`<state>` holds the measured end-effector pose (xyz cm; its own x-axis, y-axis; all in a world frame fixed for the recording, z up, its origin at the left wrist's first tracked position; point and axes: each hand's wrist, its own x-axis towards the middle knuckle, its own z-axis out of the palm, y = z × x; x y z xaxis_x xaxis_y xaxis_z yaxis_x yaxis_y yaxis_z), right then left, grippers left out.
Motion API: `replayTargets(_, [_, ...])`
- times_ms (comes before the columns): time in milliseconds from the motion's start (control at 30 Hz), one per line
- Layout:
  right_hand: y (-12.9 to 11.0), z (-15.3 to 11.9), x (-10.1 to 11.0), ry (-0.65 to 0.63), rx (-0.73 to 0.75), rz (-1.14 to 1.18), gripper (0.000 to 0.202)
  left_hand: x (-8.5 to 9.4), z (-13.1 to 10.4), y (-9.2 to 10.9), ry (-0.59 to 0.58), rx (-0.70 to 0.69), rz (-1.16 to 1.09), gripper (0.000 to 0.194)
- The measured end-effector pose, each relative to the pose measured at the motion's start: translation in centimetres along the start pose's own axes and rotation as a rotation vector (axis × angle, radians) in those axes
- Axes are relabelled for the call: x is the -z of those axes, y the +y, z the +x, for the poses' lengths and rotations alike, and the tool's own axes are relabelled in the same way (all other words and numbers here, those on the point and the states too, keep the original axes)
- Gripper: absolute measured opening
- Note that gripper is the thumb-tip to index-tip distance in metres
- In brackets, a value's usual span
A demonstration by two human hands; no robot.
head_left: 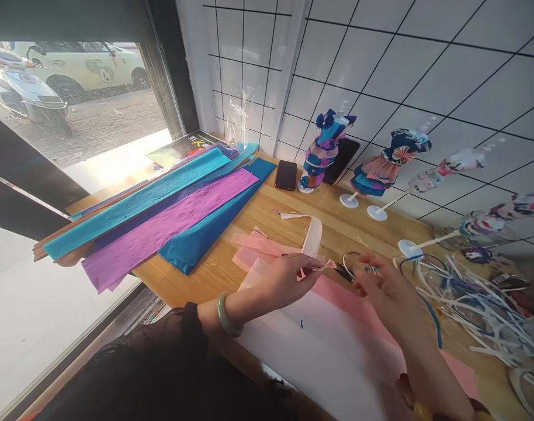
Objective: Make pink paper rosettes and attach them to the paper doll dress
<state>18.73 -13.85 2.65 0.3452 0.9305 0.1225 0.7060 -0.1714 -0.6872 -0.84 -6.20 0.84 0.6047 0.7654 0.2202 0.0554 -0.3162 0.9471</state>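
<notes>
Partly hidden, a pink scrap is pinched in the left hand near the white sheet's far edge; I cannot tell whether the blurred right hand grips anything; tangled strips lie rightward of the sheet

- Head cam feed: I've got L hand w/ fingertips pinched on a small pinkish folded piece.
- R hand just beside it, fingers blurry; dark pointed tool at fingertips, partly hidden, can't tell if gripped.
- Pale curled strip just behind L hand.
- Below hands: large pale sheet + pink sheets on wood tbl.
- Far L: stacked turquoise, purple & dk blue lengths, approx. parallel.
- Back: phone near 4 mini dress forms on white rnd bases, by tiled wall.
- R side: tangle of white strips.
- Pale grn bangle on L wrist.
</notes>
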Motion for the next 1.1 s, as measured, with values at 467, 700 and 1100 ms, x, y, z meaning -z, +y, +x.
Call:
replayTargets(467, [-1.9, -3.7, -2.1, -0.105, 0.284, -0.078, 0.016, -0.3, -0.5, -0.6, -0.269, -0.345, 0.424, 0.026])
replayTargets(700, [-0.8, -3.9, -2.5, 0.025, 0.471, -0.178, 0.011, -0.9, -0.6, -0.8, -0.244, -0.218, 0.395, 0.017])
replayTargets(1100, [-0.3, -4.6, -3.1, 0.058, 0.435, -0.146, 0.010, -0.7, -0.2, -0.7, -0.223, 0.073, -0.123, 0.024])
